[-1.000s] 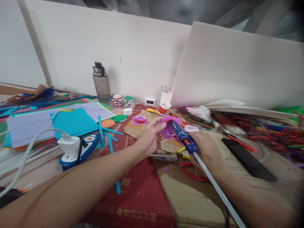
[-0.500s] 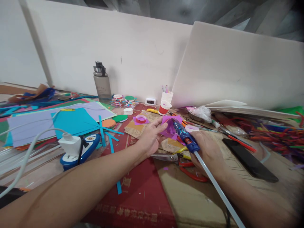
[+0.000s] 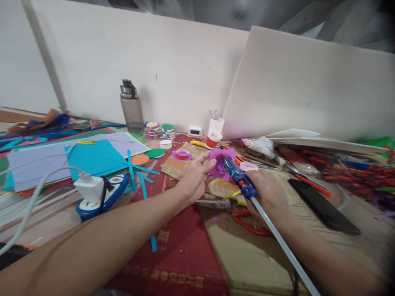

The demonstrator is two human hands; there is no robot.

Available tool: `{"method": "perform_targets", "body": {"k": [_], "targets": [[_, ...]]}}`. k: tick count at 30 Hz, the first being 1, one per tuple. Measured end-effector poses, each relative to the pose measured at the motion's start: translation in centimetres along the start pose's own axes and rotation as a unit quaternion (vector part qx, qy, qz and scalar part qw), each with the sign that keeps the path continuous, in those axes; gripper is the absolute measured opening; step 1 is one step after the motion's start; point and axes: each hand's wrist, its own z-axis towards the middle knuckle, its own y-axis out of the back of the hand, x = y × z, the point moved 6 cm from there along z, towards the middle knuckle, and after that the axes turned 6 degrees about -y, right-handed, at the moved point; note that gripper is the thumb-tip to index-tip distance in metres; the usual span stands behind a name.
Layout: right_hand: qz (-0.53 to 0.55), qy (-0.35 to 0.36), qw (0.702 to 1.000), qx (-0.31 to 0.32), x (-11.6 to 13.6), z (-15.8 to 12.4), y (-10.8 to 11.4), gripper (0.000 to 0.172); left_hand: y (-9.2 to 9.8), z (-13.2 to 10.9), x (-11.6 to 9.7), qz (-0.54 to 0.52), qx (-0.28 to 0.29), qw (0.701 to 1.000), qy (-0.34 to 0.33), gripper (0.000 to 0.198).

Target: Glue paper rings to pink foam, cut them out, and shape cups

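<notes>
Between thumb and fingers, my left hand (image 3: 197,176) pinches the edge of a purple paper piece (image 3: 218,167), which has a ring shape on it partly hidden by the glue gun. My right hand (image 3: 267,191) is wrapped round a blue glue gun (image 3: 239,177), its tip over the purple paper. A long translucent glue stick (image 3: 277,238) sticks out of the gun's rear. Left of the hands, a red-edged ring (image 3: 182,154) rests on another purple square. Beside my right hand lies a pale ring (image 3: 248,166). Scissors (image 3: 243,216) with red handles are below the gun.
A bottle (image 3: 132,109) stands at the back left, and a red and white cup (image 3: 213,139) at the back centre. Blue paper (image 3: 95,158) and a power strip (image 3: 119,193) with a cable are on the left. A black phone (image 3: 322,207) lies on the right.
The glue gun's tip has shifted slightly left and down over the purple paper. Both hands keep their hold, and the whole view has shifted very slightly.
</notes>
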Motion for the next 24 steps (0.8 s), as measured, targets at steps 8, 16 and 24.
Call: {"method": "perform_targets", "body": {"k": [8,16,24], "targets": [[-0.019,-0.006,1.000,-0.001,-0.28,-0.08,-0.07,0.037,0.14,0.13,-0.01,-0.014,0.008,1.000,-0.012,0.023],[-0.023,0.005,1.000,-0.017,-0.01,0.06,0.24,0.033,0.03,0.13,-0.07,-0.026,0.008,0.999,-0.018,0.021],[-0.026,-0.004,0.999,-0.020,-0.36,0.03,0.28,0.032,0.04,-0.01,-0.16,-0.019,-0.001,1.000,-0.011,0.019]]}}
